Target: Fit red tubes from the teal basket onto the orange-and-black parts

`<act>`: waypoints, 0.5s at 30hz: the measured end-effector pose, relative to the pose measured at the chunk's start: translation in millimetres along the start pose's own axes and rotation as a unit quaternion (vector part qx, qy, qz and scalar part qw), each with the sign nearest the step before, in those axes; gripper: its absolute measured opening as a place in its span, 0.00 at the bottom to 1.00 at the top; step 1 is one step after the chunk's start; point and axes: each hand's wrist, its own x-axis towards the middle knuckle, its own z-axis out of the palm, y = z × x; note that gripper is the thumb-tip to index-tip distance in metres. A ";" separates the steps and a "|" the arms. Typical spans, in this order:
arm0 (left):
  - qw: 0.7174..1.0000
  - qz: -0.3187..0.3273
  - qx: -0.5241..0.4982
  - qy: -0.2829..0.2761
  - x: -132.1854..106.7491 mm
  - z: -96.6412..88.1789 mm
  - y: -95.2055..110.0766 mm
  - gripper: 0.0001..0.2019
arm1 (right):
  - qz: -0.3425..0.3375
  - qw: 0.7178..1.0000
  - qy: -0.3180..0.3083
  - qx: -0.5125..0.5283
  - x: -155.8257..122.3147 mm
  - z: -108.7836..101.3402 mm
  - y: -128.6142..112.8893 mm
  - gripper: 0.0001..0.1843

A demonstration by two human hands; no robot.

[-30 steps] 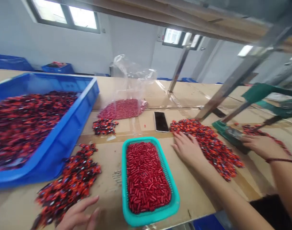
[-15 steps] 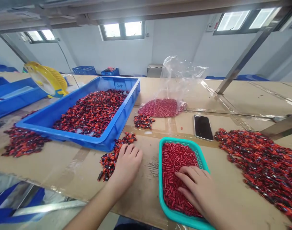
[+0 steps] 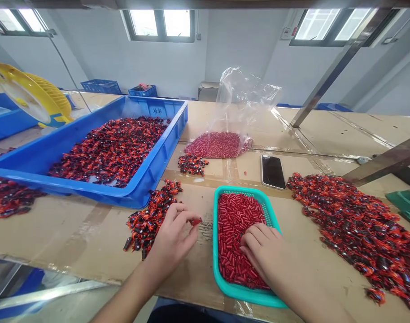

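i'm watching the left hand (image 3: 171, 240) pinching a red piece (image 3: 195, 221) between its clenched fingers (image 3: 184, 218) beside a dark heap (image 3: 147, 222), while the right hand (image 3: 261, 250) is resting, fingers released, on red tubes (image 3: 237, 229) in a teal basket (image 3: 215, 237) near the surface's (image 3: 73, 229) front edge.

Basket (image 3: 214, 237): smooth teal plastic. Crate (image 3: 164, 150): glossy blue plastic. Worktop (image 3: 73, 229): matt, rough cardboard.

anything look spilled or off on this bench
Loose red-and-black pieces lie heaped straight on the cardboard bench top, outside the blue plastic crate, which could be spillage. The cardboard also has a scuffed, torn patch beside the teal basket.
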 end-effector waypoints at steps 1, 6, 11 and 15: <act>1.000 -0.009 -0.024 0.011 -3.1 0.3 6.7 0.06 | 0.007 1.000 0.005 0.010 0.7 0.1 0.1 0.18; 0.910 -0.159 -0.382 0.016 -20.8 4.4 41.0 0.07 | 0.050 0.994 0.023 0.096 5.4 -15.7 0.1 0.14; 0.786 -0.234 -0.571 0.040 -33.0 8.9 61.1 0.09 | 0.106 0.974 0.034 0.199 -1.0 -52.1 -17.9 0.12; 0.746 -0.242 -0.619 0.031 -38.1 12.4 71.0 0.06 | 0.165 0.914 0.037 0.368 -7.8 -70.7 -46.7 0.10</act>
